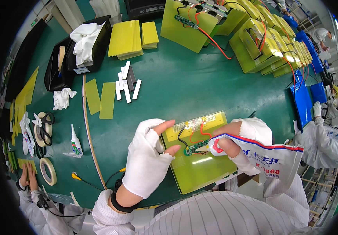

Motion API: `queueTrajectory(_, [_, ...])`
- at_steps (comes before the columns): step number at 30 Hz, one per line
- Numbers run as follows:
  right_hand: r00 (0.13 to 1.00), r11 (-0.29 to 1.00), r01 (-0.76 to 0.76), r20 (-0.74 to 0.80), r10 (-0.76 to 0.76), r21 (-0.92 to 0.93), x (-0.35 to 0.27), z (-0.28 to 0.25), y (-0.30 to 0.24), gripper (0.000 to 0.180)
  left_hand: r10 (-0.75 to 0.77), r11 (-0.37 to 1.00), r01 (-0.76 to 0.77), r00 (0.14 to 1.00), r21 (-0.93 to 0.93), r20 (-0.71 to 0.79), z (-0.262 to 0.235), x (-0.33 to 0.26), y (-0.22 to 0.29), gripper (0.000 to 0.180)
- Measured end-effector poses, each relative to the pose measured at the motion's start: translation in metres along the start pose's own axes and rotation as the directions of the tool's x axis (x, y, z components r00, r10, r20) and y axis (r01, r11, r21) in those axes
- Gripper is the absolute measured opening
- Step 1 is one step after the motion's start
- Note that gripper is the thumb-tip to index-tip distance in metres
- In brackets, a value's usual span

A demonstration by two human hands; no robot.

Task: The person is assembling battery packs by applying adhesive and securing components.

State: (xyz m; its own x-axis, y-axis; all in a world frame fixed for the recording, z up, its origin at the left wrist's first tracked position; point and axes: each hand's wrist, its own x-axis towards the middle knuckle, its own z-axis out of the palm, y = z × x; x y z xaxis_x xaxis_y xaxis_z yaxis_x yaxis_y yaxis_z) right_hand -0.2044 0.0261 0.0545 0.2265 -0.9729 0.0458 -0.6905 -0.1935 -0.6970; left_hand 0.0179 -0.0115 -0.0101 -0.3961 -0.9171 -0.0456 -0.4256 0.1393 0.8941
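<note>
A flat yellow-green battery pack (pixel 200 172) lies in front of me. On it are a small green circuit board (pixel 194 149), red and black wires and clear tape. My right hand (pixel 241 145), in a white fingertip-less glove, grips a white glue tube (pixel 270 156) with red and blue bands. Its pale nozzle points at the board's right end; whether it touches I cannot tell. My left hand (pixel 147 156), gloved alike, rests at the pack's left edge with thumb and index finger spread apart. Its other fingers are mostly hidden. A black band circles the left wrist.
Finished-looking packs with wires (pixel 255 51) crowd the back right. Yellow sheets (pixel 125 38), black bins (pixel 92 51) and grey-white strips (pixel 127 84) stand farther left. Scissors (pixel 45 127), a tape roll (pixel 48 171) and another tube (pixel 75 145) lie left. Co-workers' hands (pixel 28 176) show nearby.
</note>
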Motion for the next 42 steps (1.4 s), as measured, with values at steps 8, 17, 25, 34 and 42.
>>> queueTrajectory(8, [0.985, 0.998, 0.028, -0.171, -0.018, 0.054, -0.006, 0.004, 0.011, 0.023, -0.003, 1.000, 0.003, 1.000, -0.005, 0.001, 0.001, 0.000, 0.001, 0.054])
queueTrajectory(17, [0.997, 0.999, -0.035, -0.070, 0.036, 0.016, -0.005, -0.004, 0.009, 0.023, -0.010, 0.999, 0.010, 1.000, 0.043, 0.004, -0.001, 0.000, 0.007, 0.054])
queueTrajectory(25, [0.997, 0.999, -0.027, -0.076, 0.028, 0.018, -0.006, -0.001, 0.012, 0.020, -0.147, 0.989, 0.148, 0.988, -0.020, 0.036, -0.001, 0.000, 0.010, 0.059])
queueTrajectory(34, [0.997, 1.000, 0.004, -0.083, -0.004, -0.007, -0.006, -0.001, 0.012, 0.020, -0.101, 0.995, 0.101, 0.995, 0.011, 0.013, -0.001, -0.001, 0.008, 0.058])
queueTrajectory(42, [0.995, 0.997, -0.070, -0.063, 0.072, 0.024, -0.007, -0.002, 0.012, 0.022, -0.128, 0.992, 0.129, 0.991, -0.008, 0.024, -0.001, 0.000, 0.010, 0.058])
